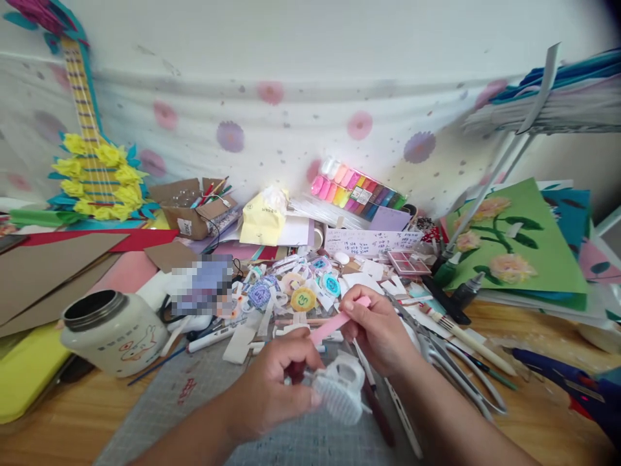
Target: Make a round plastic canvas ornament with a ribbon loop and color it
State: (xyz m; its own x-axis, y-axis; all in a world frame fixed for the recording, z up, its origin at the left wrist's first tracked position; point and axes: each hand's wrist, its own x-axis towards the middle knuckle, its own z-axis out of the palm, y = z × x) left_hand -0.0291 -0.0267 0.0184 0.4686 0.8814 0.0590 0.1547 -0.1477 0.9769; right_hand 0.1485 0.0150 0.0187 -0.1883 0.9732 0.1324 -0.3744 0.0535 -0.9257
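The person's right hand (373, 327) pinched a pink strip (334, 325) between thumb and bent fingers, just below the middle of the view; the left hand (279, 382), at 8 o'clock from the strip, had its thumb and curled fingers closed on a ridged whitish piece (342, 396) at 6 o'clock. The strip's lower end met the left knuckles, though whether those fingers also gripped it could not be told. The likeliest trouble lay in the strip: narrow and thin-looking, it could have creased or torn under a sideways twist from either hand. The ridged piece, held only near its edge, might have slipped if the left fingers had shifted to help. Loose scraps lay close enough to snag a trailing end, and a careless right elbow could have knocked the scissors (429, 349) or the blue glue gun (553, 374), both near 3 o'clock. As for materials, the strip looked smooth, matte and flat, the whitish piece rounded, finely ribbed and topped by a loop. A yellow disc (303, 299) at 10 o'clock had a scalloped rim, and the stout jar (114, 333) at 9 o'clock showed a pale drawn-on body under a dark threaded neck. Beneath the hands, the grey cutting mat (160, 401) bore a fine printed grid; at 2 o'clock, a green sheet (557, 265) carried ruffled, petal-like peach blooms.
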